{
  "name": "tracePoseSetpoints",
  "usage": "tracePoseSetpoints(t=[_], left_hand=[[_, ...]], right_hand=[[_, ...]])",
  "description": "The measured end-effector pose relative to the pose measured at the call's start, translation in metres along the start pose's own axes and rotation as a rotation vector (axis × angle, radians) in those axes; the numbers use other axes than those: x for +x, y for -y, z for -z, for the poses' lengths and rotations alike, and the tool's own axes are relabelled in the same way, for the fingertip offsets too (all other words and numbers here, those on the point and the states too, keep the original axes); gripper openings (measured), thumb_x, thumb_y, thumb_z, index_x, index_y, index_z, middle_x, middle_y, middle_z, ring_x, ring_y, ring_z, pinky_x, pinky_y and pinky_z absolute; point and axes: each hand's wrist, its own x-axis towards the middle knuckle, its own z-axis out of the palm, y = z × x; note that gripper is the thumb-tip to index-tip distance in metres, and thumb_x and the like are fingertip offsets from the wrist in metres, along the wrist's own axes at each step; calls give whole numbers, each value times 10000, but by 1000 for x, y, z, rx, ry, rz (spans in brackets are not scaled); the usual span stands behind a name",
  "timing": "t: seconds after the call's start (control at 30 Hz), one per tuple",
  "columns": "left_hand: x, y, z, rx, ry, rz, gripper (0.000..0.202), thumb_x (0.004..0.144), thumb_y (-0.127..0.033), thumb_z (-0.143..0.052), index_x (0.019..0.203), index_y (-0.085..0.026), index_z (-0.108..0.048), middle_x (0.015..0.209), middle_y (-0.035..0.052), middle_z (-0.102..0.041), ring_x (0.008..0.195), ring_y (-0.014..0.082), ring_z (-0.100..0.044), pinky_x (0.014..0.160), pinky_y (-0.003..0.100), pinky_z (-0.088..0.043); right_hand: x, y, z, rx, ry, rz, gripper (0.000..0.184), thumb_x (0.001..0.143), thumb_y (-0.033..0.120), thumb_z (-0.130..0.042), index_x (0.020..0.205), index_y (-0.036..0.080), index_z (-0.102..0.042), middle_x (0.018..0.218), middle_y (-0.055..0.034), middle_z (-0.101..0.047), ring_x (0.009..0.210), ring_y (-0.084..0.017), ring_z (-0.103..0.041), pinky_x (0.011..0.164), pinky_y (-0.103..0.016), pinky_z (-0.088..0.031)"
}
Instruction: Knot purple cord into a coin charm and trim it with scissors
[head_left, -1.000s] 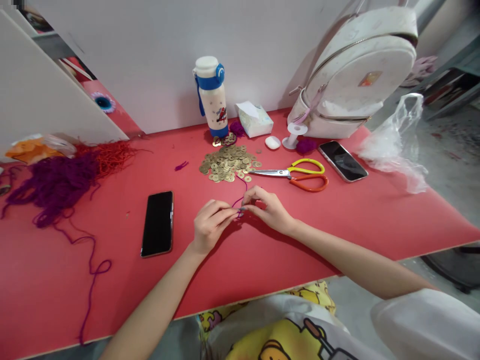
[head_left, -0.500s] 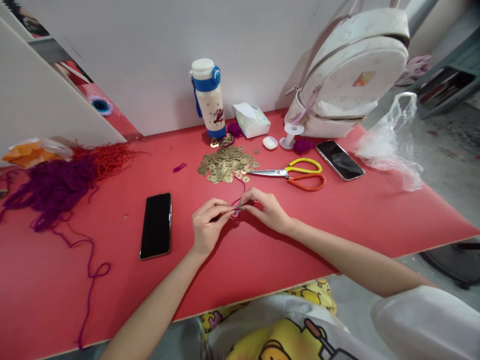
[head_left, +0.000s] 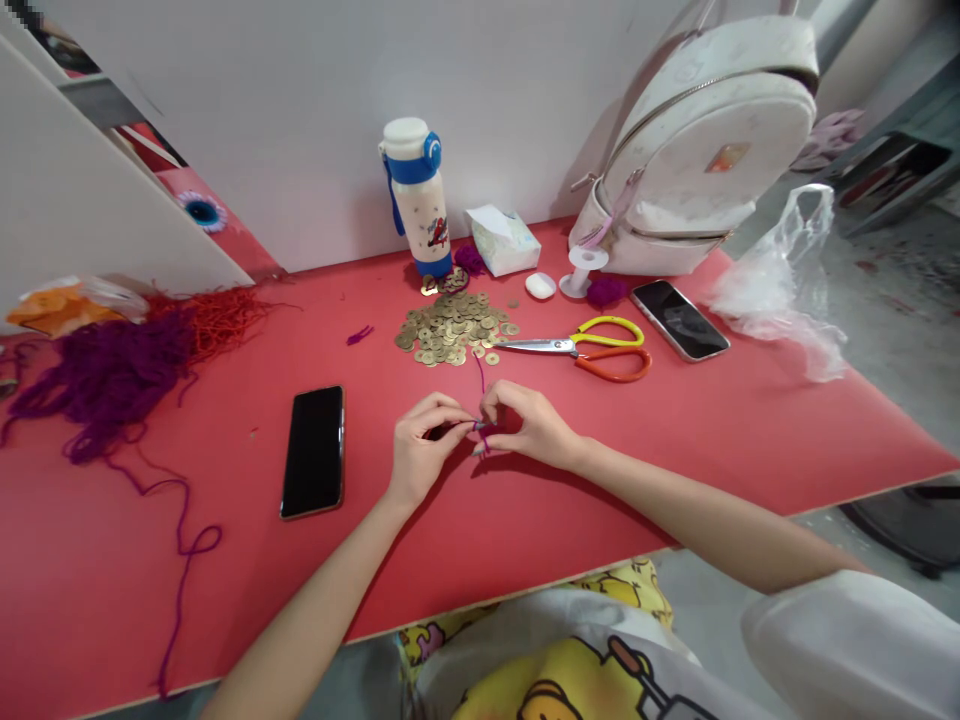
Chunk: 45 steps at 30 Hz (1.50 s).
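My left hand (head_left: 426,445) is closed in a pinch on a thin purple yarn (head_left: 480,372), close above the red table. Something small and greyish shows at its fingertips, too small to make out. Opposite it, my right hand (head_left: 534,428) has its thumb and forefinger spaced apart, with the yarn looped across the thumb tip and running up to the bent fingers. The yarn's far end reaches a heap of brass-coloured coins (head_left: 454,325) with holes in them, just beyond both hands.
Scissors (head_left: 574,347) lie right of the coins. A black phone (head_left: 313,452) is left of my hands, another phone (head_left: 680,320) at right. Behind stand a bottle (head_left: 420,200), tissue pack (head_left: 514,250), white spool (head_left: 583,272) and backpack (head_left: 697,150). Purple yarn bundle (head_left: 112,365) lies left.
My right thumb has moved down and away from the forefinger, drawing a loop of yarn with it. My left hand has shifted slightly right, still pinching.
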Motion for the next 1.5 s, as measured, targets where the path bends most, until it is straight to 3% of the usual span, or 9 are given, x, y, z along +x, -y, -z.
tracePoseSetpoints(t=[0.2,0.37,0.6,0.7,0.9,1.1,1.23,1.37,1.5], left_hand=[[1,3,-1,-41,147,-8,74,810,-202,-736,741,-203,-762,736,25,-658,677,143,-615,629,253,-480],[0,4,-1,-72,223,-45,119,830,-284,-728,758,-202,-773,746,42,-669,683,152,-630,641,264,-507],[1,1,1,-120,134,-35,125,804,-299,-755,726,-206,-781,919,84,-717,704,152,-644,627,270,-508],[2,-1,2,-218,127,23,177,797,-330,-761,681,-196,-771,1019,122,-753,663,156,-652,586,282,-503],[2,0,0,-403,129,112,281,741,-432,-797,628,-178,-754,855,145,-778,743,235,-724,643,338,-566],[1,7,2,-461,36,171,193,725,-348,-827,643,-187,-759,965,142,-777,848,239,-737,668,306,-563],[2,8,2,-463,-16,168,189,715,-356,-831,661,-189,-762,819,104,-768,757,205,-717,692,319,-570],[3,10,0,-335,-153,212,162,727,-335,-814,682,-188,-762,759,65,-739,719,173,-678,663,283,-543],[4,12,-1,-263,-268,263,161,734,-334,-793,710,-178,-763,740,51,-729,708,158,-648,663,265,-521]], right_hand=[[4,3,7,67,-80,95,409,1023,436,-361,690,202,-406,685,9,-447,644,-135,-426,633,-270,-350],[8,0,12,104,-171,-99,484,988,563,-380,660,210,-324,623,42,-322,588,-115,-303,568,-262,-271],[8,-1,10,187,-153,-158,539,937,649,-429,641,203,-368,605,38,-352,570,-110,-323,548,-259,-275],[11,-6,11,419,-214,-277,522,908,662,-483,656,212,-403,578,49,-337,514,-105,-295,492,-250,-256],[24,-17,28,952,-309,-398,514,885,585,-571,617,226,-320,530,89,-163,439,-92,-131,400,-218,-202],[23,-19,32,1175,-225,-490,232,961,388,-500,863,196,-586,507,103,-138,418,-98,-92,366,-175,-219],[22,-16,27,1121,-199,-503,248,959,352,-475,1068,182,-618,513,99,-218,403,-86,-145,359,-173,-229],[16,-4,20,900,-270,-367,311,942,455,-510,1043,196,-648,505,87,-335,402,-81,-235,385,-201,-248],[4,9,10,431,-64,-184,424,975,494,-469,940,165,-735,468,56,-428,409,-91,-375,468,-234,-336]])
